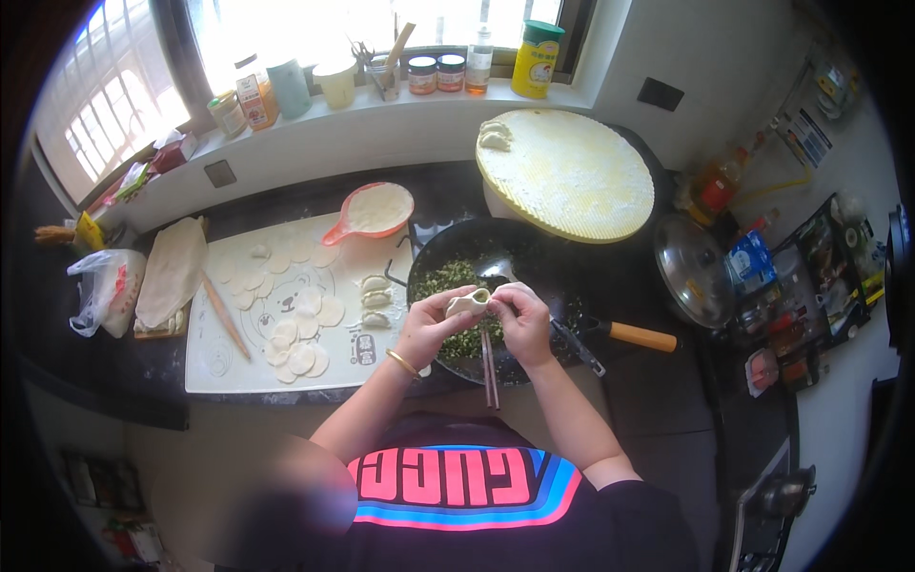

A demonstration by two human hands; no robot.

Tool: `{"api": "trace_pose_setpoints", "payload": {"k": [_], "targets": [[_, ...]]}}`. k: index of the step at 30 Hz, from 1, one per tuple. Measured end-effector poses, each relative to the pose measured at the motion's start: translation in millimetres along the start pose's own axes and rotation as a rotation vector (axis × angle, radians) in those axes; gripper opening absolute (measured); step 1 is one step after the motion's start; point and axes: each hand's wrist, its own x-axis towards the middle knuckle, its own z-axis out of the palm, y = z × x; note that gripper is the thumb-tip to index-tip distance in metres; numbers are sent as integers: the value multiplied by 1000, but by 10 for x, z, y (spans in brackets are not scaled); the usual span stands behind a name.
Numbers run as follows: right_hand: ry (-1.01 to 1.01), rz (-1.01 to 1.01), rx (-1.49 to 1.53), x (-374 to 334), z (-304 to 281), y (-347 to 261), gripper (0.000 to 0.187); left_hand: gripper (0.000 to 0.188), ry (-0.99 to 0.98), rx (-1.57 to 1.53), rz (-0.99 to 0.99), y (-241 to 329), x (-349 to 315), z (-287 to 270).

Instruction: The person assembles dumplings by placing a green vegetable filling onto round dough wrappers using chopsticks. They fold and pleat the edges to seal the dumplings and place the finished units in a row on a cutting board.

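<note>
Dumpling [464,305] partly hidden by left hand [431,321]; filling [444,278] partly covered; lower-left patch [300,496] blurred.

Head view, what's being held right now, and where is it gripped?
A partly closed dumpling: the left grip holds its left side, the right grip its right edge.

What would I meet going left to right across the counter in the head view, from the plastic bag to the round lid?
Plastic bag → beige sheet → rolling pin → lower cluster of round wrappers → row of dumplings → left hand → held dumpling → right hand → wooden pan handle → round lid.
</note>
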Motion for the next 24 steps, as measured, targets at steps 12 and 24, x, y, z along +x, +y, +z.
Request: {"api": "trace_pose_setpoints", "payload": {"k": [12,24], "targets": [[-154,-126,44,90,-105,-125,28,44,9,120,10,71,-18,27],[-154,-8,155,73,-119,-104,30,43,0,91,13,56,-15,33]]}}
